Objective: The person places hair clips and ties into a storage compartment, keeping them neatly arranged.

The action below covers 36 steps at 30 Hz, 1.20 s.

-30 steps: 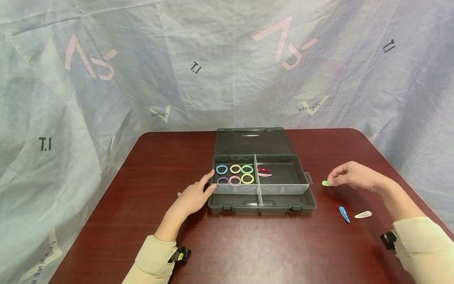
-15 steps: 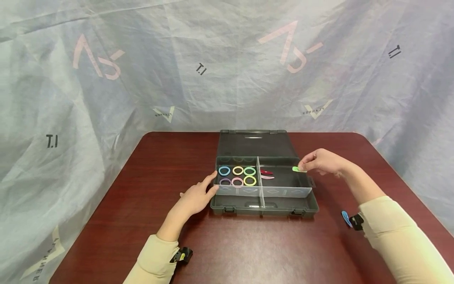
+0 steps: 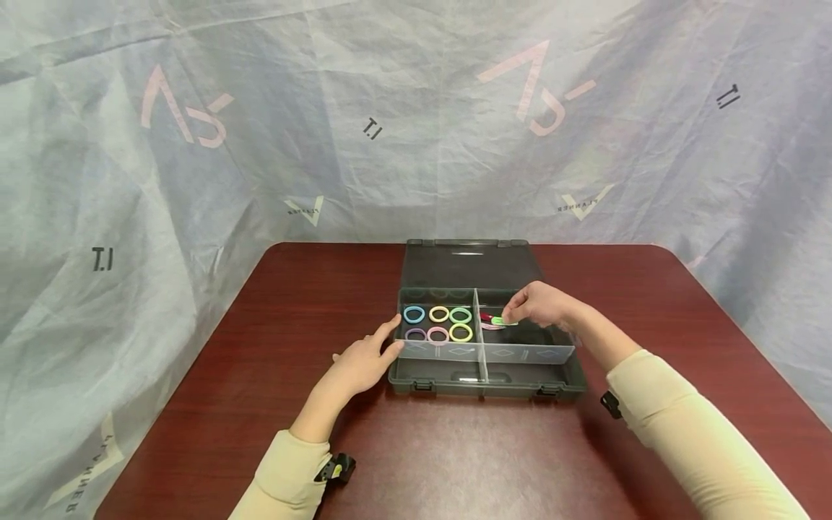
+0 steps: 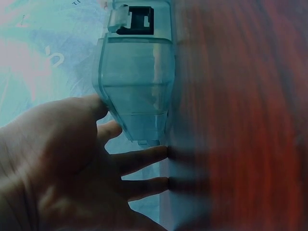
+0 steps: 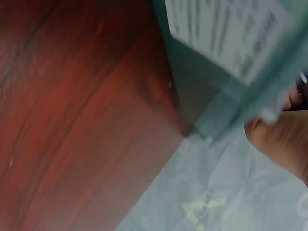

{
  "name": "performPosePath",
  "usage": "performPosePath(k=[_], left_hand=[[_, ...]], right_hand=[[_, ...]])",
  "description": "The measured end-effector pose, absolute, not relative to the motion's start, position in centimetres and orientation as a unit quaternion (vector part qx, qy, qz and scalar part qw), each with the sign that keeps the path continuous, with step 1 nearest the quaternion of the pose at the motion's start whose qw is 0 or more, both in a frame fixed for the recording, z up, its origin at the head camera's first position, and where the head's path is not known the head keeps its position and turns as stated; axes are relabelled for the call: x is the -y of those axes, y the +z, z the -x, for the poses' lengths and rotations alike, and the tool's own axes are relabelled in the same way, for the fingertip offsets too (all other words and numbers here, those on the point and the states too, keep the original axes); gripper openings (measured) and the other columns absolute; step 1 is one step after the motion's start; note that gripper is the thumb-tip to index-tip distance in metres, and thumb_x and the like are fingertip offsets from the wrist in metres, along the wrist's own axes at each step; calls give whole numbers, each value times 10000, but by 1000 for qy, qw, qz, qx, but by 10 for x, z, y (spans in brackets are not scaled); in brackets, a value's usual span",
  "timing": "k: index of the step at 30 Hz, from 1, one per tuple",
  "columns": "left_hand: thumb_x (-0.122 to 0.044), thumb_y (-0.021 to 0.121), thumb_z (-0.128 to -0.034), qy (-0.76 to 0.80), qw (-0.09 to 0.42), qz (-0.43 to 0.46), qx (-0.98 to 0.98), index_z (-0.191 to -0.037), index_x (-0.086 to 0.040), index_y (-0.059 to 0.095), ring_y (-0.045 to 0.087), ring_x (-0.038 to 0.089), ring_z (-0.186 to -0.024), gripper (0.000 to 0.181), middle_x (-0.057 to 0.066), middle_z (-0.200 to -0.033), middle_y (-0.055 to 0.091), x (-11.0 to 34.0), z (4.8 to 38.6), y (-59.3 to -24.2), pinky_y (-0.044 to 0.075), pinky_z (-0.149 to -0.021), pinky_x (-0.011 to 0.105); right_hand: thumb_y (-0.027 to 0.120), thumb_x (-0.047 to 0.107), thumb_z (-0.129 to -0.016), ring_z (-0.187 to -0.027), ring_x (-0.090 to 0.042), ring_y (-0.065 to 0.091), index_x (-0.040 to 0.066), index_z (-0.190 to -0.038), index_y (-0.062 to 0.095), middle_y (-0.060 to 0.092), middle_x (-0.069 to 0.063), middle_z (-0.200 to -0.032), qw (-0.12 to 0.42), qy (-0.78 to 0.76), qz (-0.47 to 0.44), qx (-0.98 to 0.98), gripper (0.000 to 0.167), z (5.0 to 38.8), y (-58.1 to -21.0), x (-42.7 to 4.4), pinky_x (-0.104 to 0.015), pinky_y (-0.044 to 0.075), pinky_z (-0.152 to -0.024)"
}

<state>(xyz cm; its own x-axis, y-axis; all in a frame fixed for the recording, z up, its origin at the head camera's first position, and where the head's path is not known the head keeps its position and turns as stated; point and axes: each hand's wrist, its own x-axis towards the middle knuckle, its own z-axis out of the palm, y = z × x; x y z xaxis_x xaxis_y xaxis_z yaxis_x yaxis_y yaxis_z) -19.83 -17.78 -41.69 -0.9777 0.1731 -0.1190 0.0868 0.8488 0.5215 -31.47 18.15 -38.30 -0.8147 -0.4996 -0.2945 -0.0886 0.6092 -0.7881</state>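
Note:
A dark translucent plastic box with its lid folded back lies on the table. My right hand reaches into its back right compartment and pinches a green snap hair clip over a red hair clip and a pink hair clip. Whether the green clip touches them is unclear. Against the box's left side rests my left hand, fingers extended; the left wrist view shows thumb and fingertips at the wall. In the right wrist view the box wall covers most of the right hand.
Several coloured hair ties sit in two rows in the back left compartment. A pale divider with diamond patterns separates the front compartments. Grey cloth hangs behind the reddish table.
My right hand has carried the green hair clip leftward from beside the box into the back right compartment. The blue and white clips on the table are now hidden. The left hand stays put.

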Motion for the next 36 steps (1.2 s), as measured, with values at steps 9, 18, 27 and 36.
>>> performPosePath(k=[9, 18, 27, 36], left_hand=[[-489, 431, -1072, 268, 77, -69, -958, -1620, -337, 249, 404, 436, -1406, 597, 198, -1514, 470, 178, 199, -418, 167, -963, 866], [-487, 437, -1070, 268, 79, -70, -958, -1622, -337, 243, 401, 437, -1407, 604, 203, -1518, 462, 177, 199, -418, 164, -973, 861], [-492, 425, -1073, 269, 78, -72, -957, -1619, -349, 244, 402, 435, -1407, 593, 200, -1518, 464, 177, 198, -418, 167, -965, 866], [-485, 429, -1074, 268, 78, -69, -958, -1622, -346, 238, 397, 438, -1409, 597, 206, -1518, 461, 178, 198, -418, 159, -970, 865]], right_hand=[[730, 158, -928, -460, -76, 160, 37, -1002, 785, 714, -126, -1115, 244, -383, 149, -878, 152, 310, -398, -159, -267, 229, -458], [751, 140, -907, -595, -134, 439, 56, -918, 797, 727, -118, -1097, 216, -355, 142, -898, 96, 308, -408, -152, -313, 368, -535], [764, 113, -893, -1058, -322, 663, 48, -898, 796, 745, -74, -1001, 182, -334, 171, -909, 72, 306, -414, -150, -514, 516, -927], [786, 122, -883, -1000, -276, 663, 66, -914, 790, 734, -50, -990, 176, -338, 168, -909, 64, 306, -414, -151, -480, 529, -878]])
